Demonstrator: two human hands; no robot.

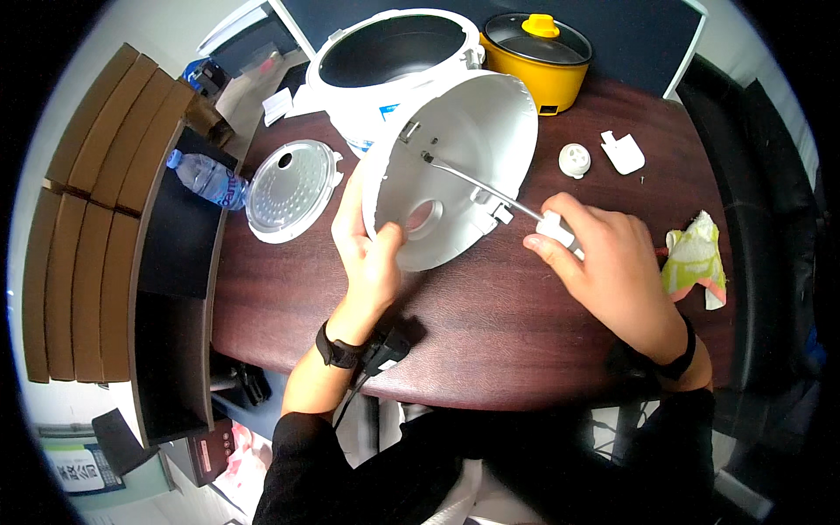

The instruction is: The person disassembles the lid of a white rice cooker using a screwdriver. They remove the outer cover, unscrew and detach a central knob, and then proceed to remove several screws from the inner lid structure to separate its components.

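Note:
My left hand (372, 254) grips the rim of a white, bowl-shaped rice cooker lid (490, 122), tilted so its hollow inside faces me. A round hole shows low in the lid and a hinge-like catch sits on its right edge. In my right hand (604, 262) is a screwdriver (490, 189) with a pale handle. The tip of its long shaft is at a small dark fitting on the lid's inner wall; whether it sits in a screw is too small to tell. Behind the lid stands the white rice cooker body (350, 114), its dark pot exposed.
A perforated inner cover (293, 192) lies left, beside a water bottle (210, 179). A yellow pot (534, 74) with a glass lid stands behind. To the right are a round white valve cap (574, 161), a white plastic piece (623, 153), a tiny screw (642, 180) and a cloth (696, 262).

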